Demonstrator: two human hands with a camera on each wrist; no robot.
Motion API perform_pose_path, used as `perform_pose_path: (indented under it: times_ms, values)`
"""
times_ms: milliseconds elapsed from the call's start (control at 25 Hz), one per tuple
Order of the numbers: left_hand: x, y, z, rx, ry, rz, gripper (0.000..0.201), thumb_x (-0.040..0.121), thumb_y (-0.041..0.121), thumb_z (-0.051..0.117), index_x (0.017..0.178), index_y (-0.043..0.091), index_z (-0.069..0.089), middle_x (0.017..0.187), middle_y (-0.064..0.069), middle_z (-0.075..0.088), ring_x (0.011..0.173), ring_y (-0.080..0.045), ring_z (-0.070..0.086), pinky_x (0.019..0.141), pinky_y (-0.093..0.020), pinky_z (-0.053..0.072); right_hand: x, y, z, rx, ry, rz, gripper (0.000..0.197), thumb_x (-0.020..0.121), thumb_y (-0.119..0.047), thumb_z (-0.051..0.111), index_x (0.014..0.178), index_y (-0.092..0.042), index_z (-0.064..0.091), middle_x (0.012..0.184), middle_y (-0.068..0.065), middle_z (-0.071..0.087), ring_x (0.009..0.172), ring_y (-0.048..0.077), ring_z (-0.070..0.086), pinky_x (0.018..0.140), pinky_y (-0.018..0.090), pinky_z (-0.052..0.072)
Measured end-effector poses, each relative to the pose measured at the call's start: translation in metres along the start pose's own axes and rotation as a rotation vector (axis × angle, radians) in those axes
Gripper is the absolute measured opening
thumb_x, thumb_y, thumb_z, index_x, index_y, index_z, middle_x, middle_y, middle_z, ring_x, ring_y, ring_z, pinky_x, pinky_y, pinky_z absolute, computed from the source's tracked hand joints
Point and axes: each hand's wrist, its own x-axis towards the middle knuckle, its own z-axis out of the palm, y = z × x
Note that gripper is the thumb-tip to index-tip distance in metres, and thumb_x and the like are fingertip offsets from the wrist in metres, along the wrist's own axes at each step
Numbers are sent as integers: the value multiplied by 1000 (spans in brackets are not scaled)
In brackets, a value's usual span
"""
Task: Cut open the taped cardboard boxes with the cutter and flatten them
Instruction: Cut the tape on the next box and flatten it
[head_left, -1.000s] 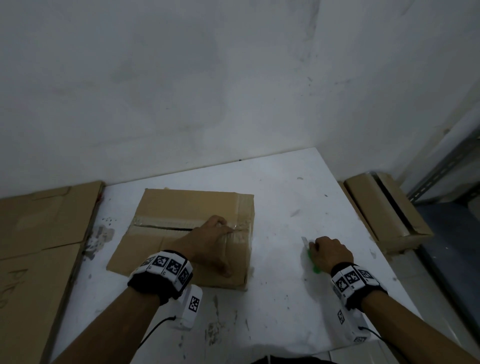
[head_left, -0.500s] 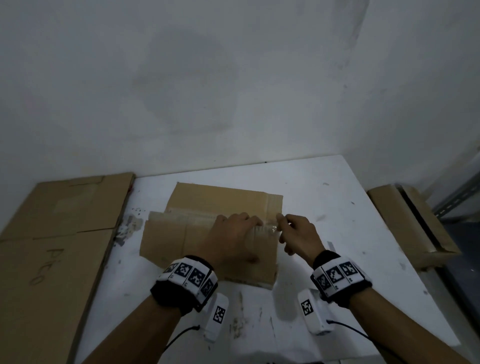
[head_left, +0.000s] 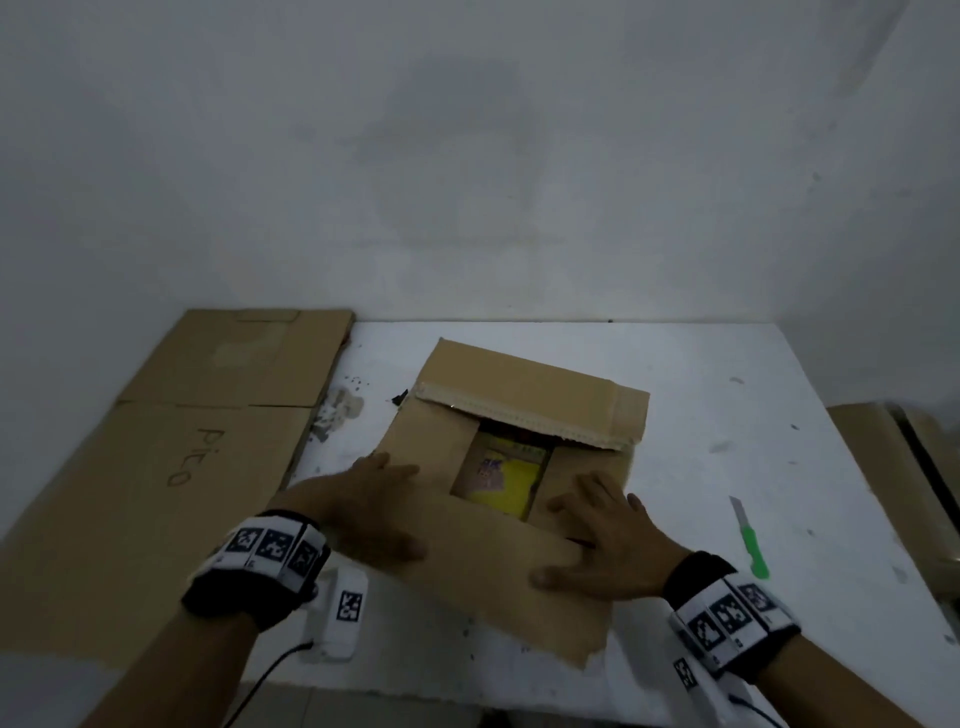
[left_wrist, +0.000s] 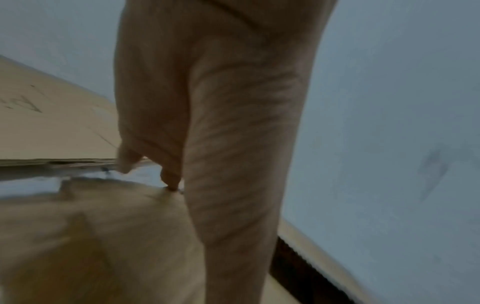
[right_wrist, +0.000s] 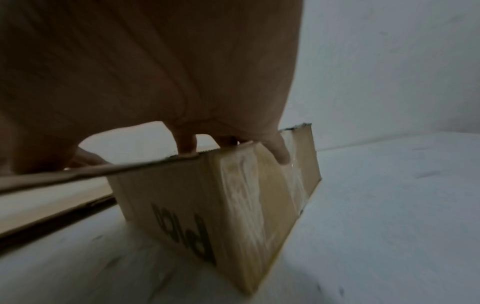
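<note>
Left hand (head_left: 371, 499) (fingertips blurred), box (head_left: 524, 395) contents unclear

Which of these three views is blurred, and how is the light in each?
Head view: dim, even light, mostly sharp, the box and cutter clear. Left wrist view: the cardboard below the left hand is smeared. Right wrist view: the right hand is dark, the tape slightly smeared.

cardboard box (head_left: 524, 400) – brown, low, on the white surface, top flaps parted, near flap folded toward the person under both hands, yellow printed contents showing between them. cutter (head_left: 750, 540) – green handle, blade out, lying flat just right of the right hand.
</note>
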Motion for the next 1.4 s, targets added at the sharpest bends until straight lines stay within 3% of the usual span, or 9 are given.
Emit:
perform_pose_path:
  times_ms: [120,240,360,520,640,840,960,1120,1400]
  values:
    - [8,-15,47,-79,206,52,111,71,68,74,155,43,6,165,4,-14,152,-25,-15,118,-63,8,2,-3,23,-177,67,28,103,66,-95,43,148,-34,33,166,7,3,152,28,-14,117,63,-4]
    - [20,-11,71,-146,496,54,88,79,52,76,150,42,24,162,-1,5,151,-29,0,115,-61,23,2,-5,32,-280,124,58,88,72,-91,40,134,-30,54,156,17,36,149,40,20,114,69,1]
    - [25,-1,60,-209,554,-12,86,72,57,77,146,40,36,153,-3,22,143,-33,17,111,-56,32,5,-5,36,-329,109,95,70,74,-85,40,108,-31,68,130,18,63,128,44,53,110,66,7]
    - [30,5,33,-281,551,-95,88,69,69,71,145,37,38,152,-4,24,139,-34,27,111,-55,32,-1,-6,33,-346,183,78,71,70,-90,40,102,-33,67,126,12,64,130,40,52,110,69,4]
    - [37,9,20,-281,492,-114,87,78,65,70,150,38,29,161,-6,16,147,-34,18,115,-56,27,-1,-14,7,-206,245,85,72,72,-92,38,105,-33,62,118,-7,57,128,20,43,113,66,-3]
    - [58,8,-4,-252,355,-50,108,71,59,80,155,41,14,166,-9,2,153,-31,2,118,-56,21,21,4,-39,-4,548,91,49,81,-59,63,117,-25,61,120,6,60,117,30,53,102,44,41]
    - [66,14,-14,-272,287,-17,110,70,46,85,155,40,16,165,-12,1,152,-33,0,117,-53,27,40,22,-53,-39,400,224,66,79,-43,73,136,-27,45,146,12,36,136,33,32,108,45,37]
    - [68,29,-22,-268,268,-84,118,69,34,87,157,39,9,163,-16,-3,151,-39,3,114,-56,32,59,48,-57,-25,260,255,88,69,-57,76,140,-32,31,157,10,11,146,34,10,112,55,31]
    - [74,48,-38,-218,216,-147,141,68,32,92,154,37,-20,161,-23,-21,150,-47,-2,115,-60,27,65,58,-89,-82,328,157,64,75,-63,67,131,-33,55,129,1,60,122,29,53,96,38,47]
